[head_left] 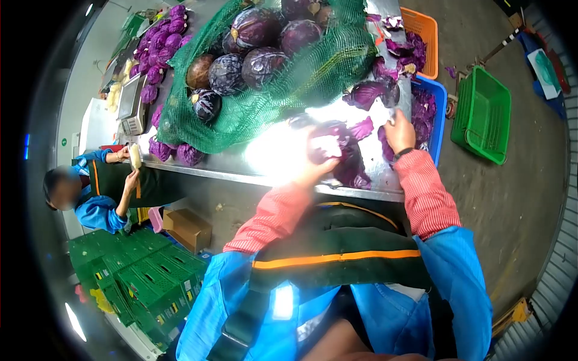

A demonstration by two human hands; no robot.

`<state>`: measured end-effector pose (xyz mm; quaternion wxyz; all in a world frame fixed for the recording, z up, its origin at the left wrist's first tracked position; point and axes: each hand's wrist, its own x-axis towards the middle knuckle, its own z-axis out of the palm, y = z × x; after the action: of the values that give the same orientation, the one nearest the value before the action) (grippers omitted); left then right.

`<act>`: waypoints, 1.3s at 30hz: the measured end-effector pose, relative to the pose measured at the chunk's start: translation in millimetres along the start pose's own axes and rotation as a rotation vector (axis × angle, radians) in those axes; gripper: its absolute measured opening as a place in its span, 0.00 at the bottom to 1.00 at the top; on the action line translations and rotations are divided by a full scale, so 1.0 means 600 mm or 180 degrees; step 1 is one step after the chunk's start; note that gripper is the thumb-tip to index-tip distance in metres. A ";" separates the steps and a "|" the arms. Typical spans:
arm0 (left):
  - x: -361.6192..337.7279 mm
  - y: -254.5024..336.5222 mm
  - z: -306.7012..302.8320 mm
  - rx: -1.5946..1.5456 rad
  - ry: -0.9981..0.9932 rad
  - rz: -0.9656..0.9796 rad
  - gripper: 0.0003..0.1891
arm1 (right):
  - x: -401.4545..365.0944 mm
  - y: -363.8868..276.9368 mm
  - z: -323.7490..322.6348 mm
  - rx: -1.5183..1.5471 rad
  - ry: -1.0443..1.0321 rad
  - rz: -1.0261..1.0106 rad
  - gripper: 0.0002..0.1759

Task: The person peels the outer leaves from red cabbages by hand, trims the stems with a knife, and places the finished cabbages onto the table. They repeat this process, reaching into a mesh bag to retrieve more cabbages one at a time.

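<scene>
My left hand (311, 170) is closed round the near side of a red cabbage (347, 157) at the front edge of the metal table (235, 170). Strong glare washes out part of this hand and the cabbage. Further right, my right hand (400, 131) is curled into a fist beside the blue crate; what it grips, if anything, is hidden. Loose purple leaves (366, 95) lie on the table between and beyond my hands. Beyond my left hand, a green net sack (241, 129) lies spread with several whole red cabbages (265, 66) on it.
A blue crate (442, 111) and an orange crate (435, 42) hold purple leaves at the table's right end. Green crates (484, 114) stand on the floor. Left are trimmed cabbages (159, 48), a scale (133, 105) and a co-worker (99, 192) holding a pale item.
</scene>
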<state>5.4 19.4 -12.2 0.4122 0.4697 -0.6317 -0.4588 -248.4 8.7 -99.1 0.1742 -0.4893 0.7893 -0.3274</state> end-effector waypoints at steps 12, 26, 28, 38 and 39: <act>-0.011 0.018 0.001 -0.0360 0.0239 -0.0367 0.42 | -0.100 -0.213 -0.090 -0.0022 -0.1308 -0.0434 0.27; 0.034 -0.005 -0.096 0.1694 -0.1478 0.0619 0.47 | -0.027 -0.178 -0.089 0.0532 -0.2288 -0.0914 0.27; 0.026 0.016 -0.090 0.1610 -0.0917 0.0540 0.45 | -0.022 -0.171 -0.073 0.0795 -0.2092 -0.0903 0.22; -0.014 0.023 -0.001 0.1409 0.0030 0.0393 0.49 | -0.035 -0.166 -0.054 -0.0598 -0.1138 -0.2097 0.14; -0.016 0.022 -0.006 0.1425 -0.0060 0.0427 0.49 | -0.031 -0.147 -0.045 -0.0869 -0.1289 -0.1967 0.14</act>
<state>8.2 29.6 0.4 0.3214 0.5021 -0.7513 -0.2832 -198.1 7.8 -19.8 0.1530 -0.7772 0.5908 -0.1533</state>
